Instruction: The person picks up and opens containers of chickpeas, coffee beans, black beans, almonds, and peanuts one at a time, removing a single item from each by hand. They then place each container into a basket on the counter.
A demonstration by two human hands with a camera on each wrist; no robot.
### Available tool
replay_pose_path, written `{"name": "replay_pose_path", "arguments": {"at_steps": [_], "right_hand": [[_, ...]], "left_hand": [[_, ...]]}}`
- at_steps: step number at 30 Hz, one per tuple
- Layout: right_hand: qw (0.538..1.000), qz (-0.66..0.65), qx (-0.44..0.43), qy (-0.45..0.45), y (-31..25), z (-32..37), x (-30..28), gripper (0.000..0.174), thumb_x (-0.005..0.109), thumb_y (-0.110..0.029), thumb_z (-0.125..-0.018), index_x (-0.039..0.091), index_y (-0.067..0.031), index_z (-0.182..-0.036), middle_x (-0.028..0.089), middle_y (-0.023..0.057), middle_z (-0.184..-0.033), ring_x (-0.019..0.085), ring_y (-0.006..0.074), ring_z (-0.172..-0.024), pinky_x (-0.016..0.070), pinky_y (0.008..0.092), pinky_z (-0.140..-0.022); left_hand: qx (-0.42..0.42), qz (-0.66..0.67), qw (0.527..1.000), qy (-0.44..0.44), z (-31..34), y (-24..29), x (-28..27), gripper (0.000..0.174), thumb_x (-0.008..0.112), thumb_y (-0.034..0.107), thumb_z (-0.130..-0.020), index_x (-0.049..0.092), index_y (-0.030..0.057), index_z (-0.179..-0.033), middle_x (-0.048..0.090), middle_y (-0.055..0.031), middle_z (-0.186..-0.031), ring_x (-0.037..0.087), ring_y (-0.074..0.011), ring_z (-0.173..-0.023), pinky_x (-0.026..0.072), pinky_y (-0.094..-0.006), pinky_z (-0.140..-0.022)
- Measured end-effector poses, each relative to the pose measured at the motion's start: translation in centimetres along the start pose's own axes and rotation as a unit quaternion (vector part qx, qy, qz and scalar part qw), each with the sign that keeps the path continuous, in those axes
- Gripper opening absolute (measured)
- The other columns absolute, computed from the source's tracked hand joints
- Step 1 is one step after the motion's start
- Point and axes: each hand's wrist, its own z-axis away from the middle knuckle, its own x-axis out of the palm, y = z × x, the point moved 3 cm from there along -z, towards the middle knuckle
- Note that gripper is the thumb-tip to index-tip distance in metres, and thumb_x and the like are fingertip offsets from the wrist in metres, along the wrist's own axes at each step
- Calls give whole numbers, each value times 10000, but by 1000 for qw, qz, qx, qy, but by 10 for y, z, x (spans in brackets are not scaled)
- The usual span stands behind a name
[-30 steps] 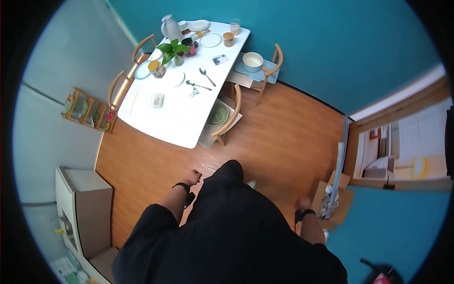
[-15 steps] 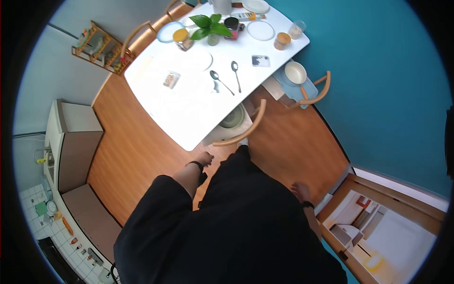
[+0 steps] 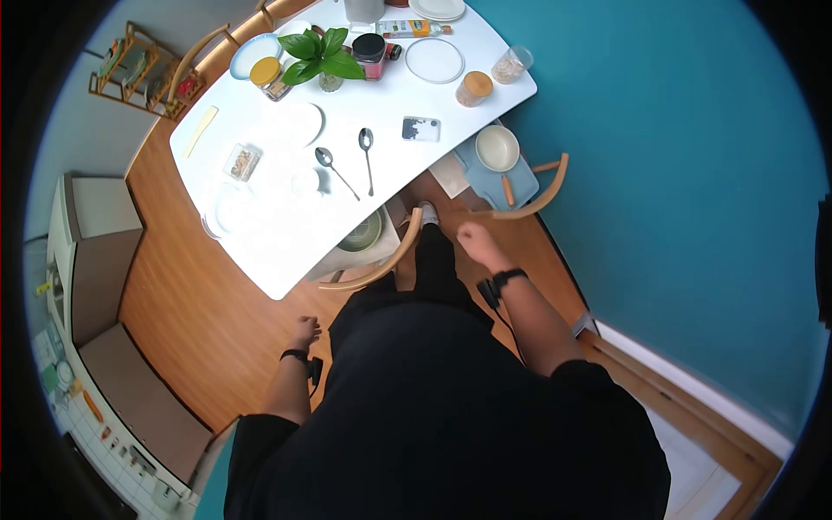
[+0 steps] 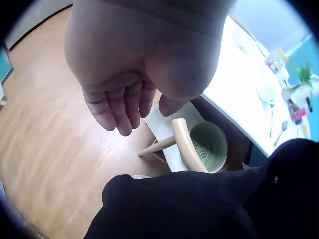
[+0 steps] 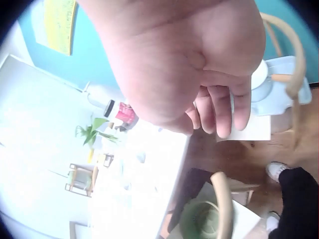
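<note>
My left hand (image 3: 305, 333) hangs beside my body over the wooden floor, below the table's near corner; in the left wrist view the hand (image 4: 139, 59) has loosely bent fingers and holds nothing. My right hand (image 3: 479, 244) is raised between two chairs; the right wrist view shows this hand (image 5: 199, 64) empty, its fingers loosely bent. The nearest chair (image 3: 381, 276) holds a green basket (image 3: 362, 232). On the other chair (image 3: 555, 186) a blue tray (image 3: 485, 178) carries a cream pot (image 3: 497, 149).
The white table (image 3: 277, 260) bears two spoons (image 3: 367, 156), a phone (image 3: 421, 129), jars (image 3: 474, 88), a plant (image 3: 321, 56), plates (image 3: 435, 61) and a small clear box (image 3: 243, 162). A teal wall (image 3: 650, 173) stands at the right, a kitchen counter (image 3: 130, 425) at the lower left.
The view has turned and come closer to the table. My right hand has moved forward and up towards the chairs; my left hand sits lower and further left in view.
</note>
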Motion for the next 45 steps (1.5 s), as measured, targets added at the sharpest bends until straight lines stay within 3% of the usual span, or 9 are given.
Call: {"name": "replay_pose_path", "arguments": {"at_steps": [4,7,12,21,25,32,36,39,45], "right_hand": [[998,37,-54,-18,-71,-111,-36,176,654,-113,-866,668,8,-993,693,188,-934,669,352,-904,536,420,-816],[963,228,-135,-45,-93,-186,-43,302,645,-117,-870,620,-24,-1156,599,188,-1251,581,385,-1138,491,482,-981],[930,307,-201,-34,-116,-262,-47,442,710,-140,-826,590,-34,-1238,465,208,-1412,462,391,-1321,463,523,-1012],[927,328,-172,-64,-85,-306,-12,321,571,-29,-846,529,1,-1163,494,216,-1263,465,426,-1252,437,506,-1056],[938,303,-143,-87,-101,-309,-16,436,678,-123,-774,525,18,-1158,580,270,-1192,555,456,-1149,463,496,-1022],[927,220,-247,-176,-228,-205,-14,640,765,-231,-803,502,8,-1335,589,285,-1268,598,411,-1172,487,454,-1010],[837,155,-324,-412,-322,-68,13,648,760,-257,-847,504,-27,-1396,570,219,-1360,587,351,-1226,485,399,-1011],[762,120,-423,-475,-391,38,16,595,756,-210,-827,559,-35,-1360,567,197,-1380,567,331,-1259,466,399,-1045],[580,73,-611,-534,-452,164,-1,607,745,-129,-746,600,-44,-1329,537,185,-1428,541,353,-1299,440,427,-1086]], "left_hand": [[-24,127,987,91,38,-18,27,304,532,265,-1004,566,37,-1202,646,-108,-1060,653,-236,-913,530,-381,-789],[-31,205,973,105,83,-8,74,310,522,236,-1008,559,19,-1227,643,-128,-1108,655,-246,-934,533,-381,-784],[-13,108,982,154,106,5,136,318,589,247,-988,641,-18,-1156,698,-97,-958,692,-188,-836,537,-318,-677],[41,327,915,235,158,26,210,288,584,238,-1004,630,-2,-1156,685,-57,-962,667,-163,-861,515,-301,-738],[77,361,890,267,156,5,242,272,614,198,-991,650,-31,-1133,698,-82,-956,671,-169,-852,532,-304,-756],[215,335,851,342,210,34,202,254,647,150,-990,627,-40,-1157,684,-66,-990,642,-147,-919,524,-293,-829],[292,345,821,349,292,64,162,369,690,173,-954,593,-13,-1257,649,-118,-1173,626,-197,-1065,518,-337,-933],[390,350,776,350,364,76,146,636,758,187,-885,480,18,-1432,538,-167,-1407,593,-246,-1167,500,-375,-988],[555,380,644,364,468,67,142,972,853,164,-774,297,18,-1558,418,-157,-1533,490,-267,-1343,396,-403,-1126]]}}
